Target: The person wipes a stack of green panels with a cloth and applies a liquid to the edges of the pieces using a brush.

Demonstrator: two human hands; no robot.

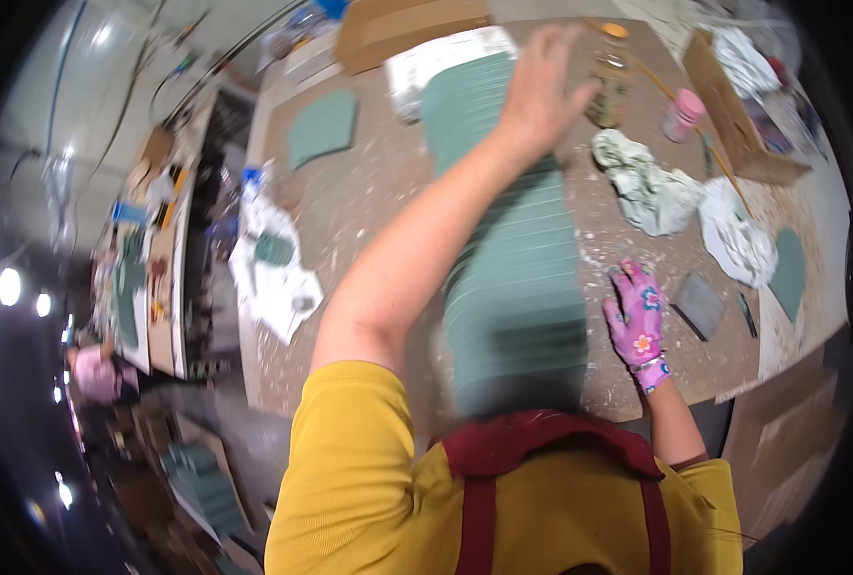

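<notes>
A long row of overlapping green sheets (520,264) runs from my body to the far side of the brown work table (359,211). My bare left hand (538,96) reaches over the row's far end, its thumb spread and its fingers blurred. It holds nothing I can see; whether it touches the sheets I cannot tell. A lidded glass jar (609,81) stands just right of its thumb. On the table right of the row, my right hand (637,321), in a pink flowered glove, rests with fingers stretched out. A dark grey flat block (700,307) lies beside it.
Crumpled pale cloths (661,192), a pink container (683,115) and a thin stick lie to the right, near a cardboard box (747,129). At left are a loose green sheet (323,128) and a white cloth (278,278). Another person (101,374) is far left.
</notes>
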